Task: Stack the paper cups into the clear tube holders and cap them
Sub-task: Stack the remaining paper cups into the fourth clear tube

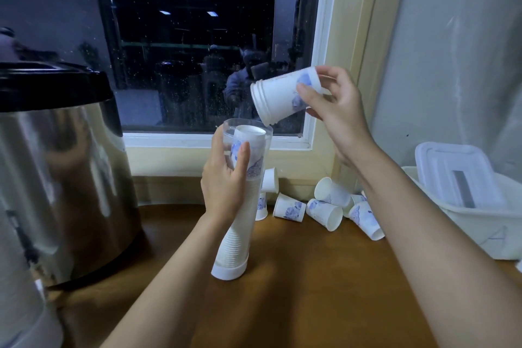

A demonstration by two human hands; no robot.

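Big steel urn (56, 164) fills the left, standing on the wooden counter (310, 305). Over on the right sits a white plastic bin (485, 230) with a lid (452, 169) lying in it. Centre stage is the clear tube holder (240, 220), white cap (228, 270) at its foot down on the counter. It leans a touch and is packed with nested cups nearly to the mouth. The left hand (223, 186) wraps round its upper part, fingers curled on the plastic. The right hand (336, 104) pinches a short stack of paper cups (278, 97) by the base end, tilted, rims just above the tube's open mouth (not touching it). Loose cups (324, 213) lie tumbled by the wall behind.
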